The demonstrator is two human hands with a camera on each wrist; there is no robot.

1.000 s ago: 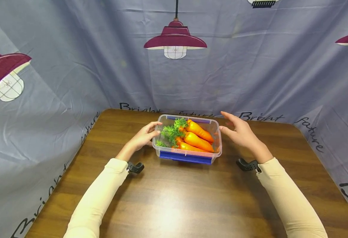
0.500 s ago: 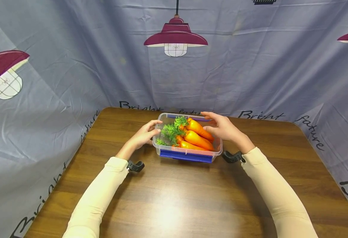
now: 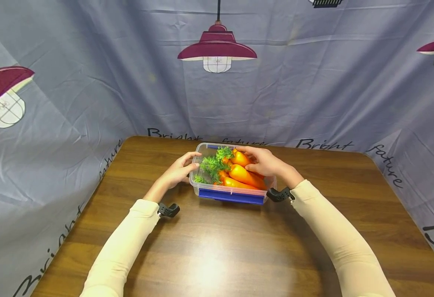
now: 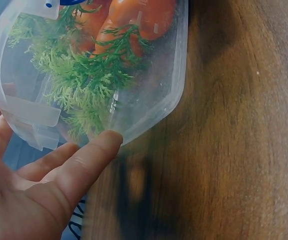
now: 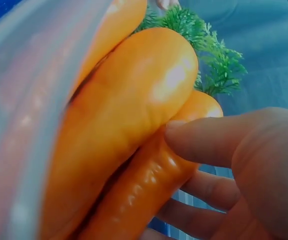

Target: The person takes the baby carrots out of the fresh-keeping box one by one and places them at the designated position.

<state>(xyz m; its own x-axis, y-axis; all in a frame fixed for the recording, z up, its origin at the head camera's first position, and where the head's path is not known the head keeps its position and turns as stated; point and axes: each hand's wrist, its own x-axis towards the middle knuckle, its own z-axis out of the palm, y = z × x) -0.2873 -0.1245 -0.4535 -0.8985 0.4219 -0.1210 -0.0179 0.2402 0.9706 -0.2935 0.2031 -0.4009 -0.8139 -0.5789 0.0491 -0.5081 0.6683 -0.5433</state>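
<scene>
A clear plastic food container [image 3: 235, 197] with blue clips stands without a lid near the table's far edge. Inside lie several orange carrots [image 3: 244, 175], their leafy green tops [image 3: 213, 165] toward the left. My left hand [image 3: 177, 171] holds the container's left end, thumb [image 4: 96, 152] at the corner and fingers at the rim. Reaching in from the right, my right hand [image 3: 266, 163] grips the rear carrot [image 5: 149, 185]; its thumb [image 5: 204, 140] lies on the carrot's near side and the other fingers on the far side, partly hidden.
The brown wooden table [image 3: 209, 243] extends around the container. A grey cloth backdrop [image 3: 239, 103] printed with lamps and lettering hangs behind and beside it. Black wrist straps [image 3: 280, 194] sit at both cuffs.
My right hand has moved left from outside the container, over its right end, and now holds the rear carrot. The left hand has stayed at the container's left end.
</scene>
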